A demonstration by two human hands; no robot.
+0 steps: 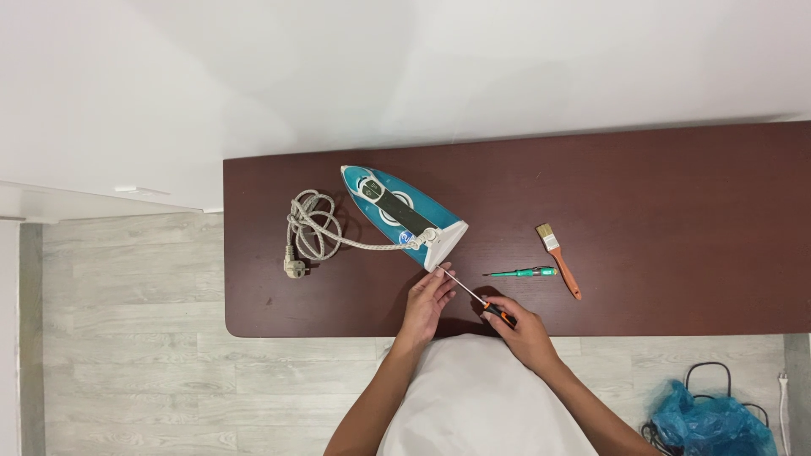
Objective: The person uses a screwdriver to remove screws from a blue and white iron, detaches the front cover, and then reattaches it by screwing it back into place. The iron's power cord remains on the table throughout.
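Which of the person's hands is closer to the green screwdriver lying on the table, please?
The right hand, gripping the orange-handled screwdriver, sits just below and left of the green screwdriver. The left hand lies farther left, by the iron's heel.

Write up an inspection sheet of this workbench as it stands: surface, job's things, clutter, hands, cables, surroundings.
Surface: dark brown table, bare apart from a few tools.
Job's things: teal and white iron lying on the table, its heel end toward the person; screwdriver with an orange and black handle, its tip at the iron's heel.
Clutter: green tester screwdriver and small paintbrush lying to the right of the iron, apart from it.
Hands: left hand steadies the screwdriver's shaft near the tip; right hand grips its handle.
Cables: the iron's braided cord, coiled left of the iron, with its plug lying free.
Surroundings: grey plank floor, white wall, blue plastic bag on the floor at lower right.
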